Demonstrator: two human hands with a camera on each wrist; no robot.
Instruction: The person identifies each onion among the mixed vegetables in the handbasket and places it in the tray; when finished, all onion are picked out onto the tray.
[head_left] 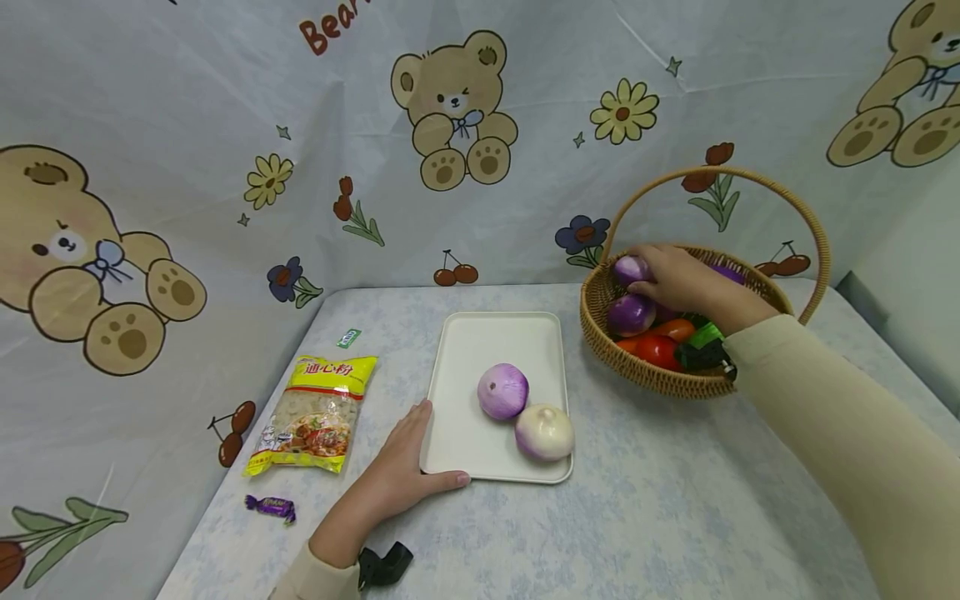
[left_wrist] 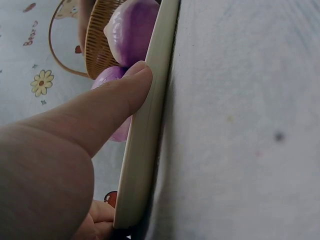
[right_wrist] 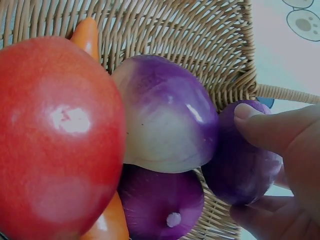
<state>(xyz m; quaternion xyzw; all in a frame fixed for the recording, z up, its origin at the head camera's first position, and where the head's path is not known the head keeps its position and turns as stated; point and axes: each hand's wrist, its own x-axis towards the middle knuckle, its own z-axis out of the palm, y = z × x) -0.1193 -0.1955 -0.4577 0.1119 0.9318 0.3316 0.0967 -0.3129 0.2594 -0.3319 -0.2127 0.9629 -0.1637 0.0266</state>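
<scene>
My right hand (head_left: 678, 279) reaches into the wicker basket (head_left: 656, 382) and grips a purple onion (right_wrist: 240, 165) at its left side, thumb on one side and fingers on the other. Beside that onion lie a purple-and-white onion (right_wrist: 167, 115) and a darker purple onion (right_wrist: 160, 200). A red tomato (right_wrist: 60, 135) sits close by in the right wrist view. My left hand (head_left: 397, 462) rests at the near left corner of a white tray (head_left: 480, 342), thumb along the front edge and fingers along the left side. On the tray are a purple onion (head_left: 502, 391) and a pale onion (head_left: 544, 432).
The basket's tall handle (head_left: 817, 229) arches over my right arm. It also holds orange vegetables (head_left: 677, 329) and a green one (head_left: 705, 336). Left of the tray lie a yellow pasta bag (head_left: 315, 414), a purple-wrapped candy (head_left: 271, 507) and a small green packet (head_left: 348, 338).
</scene>
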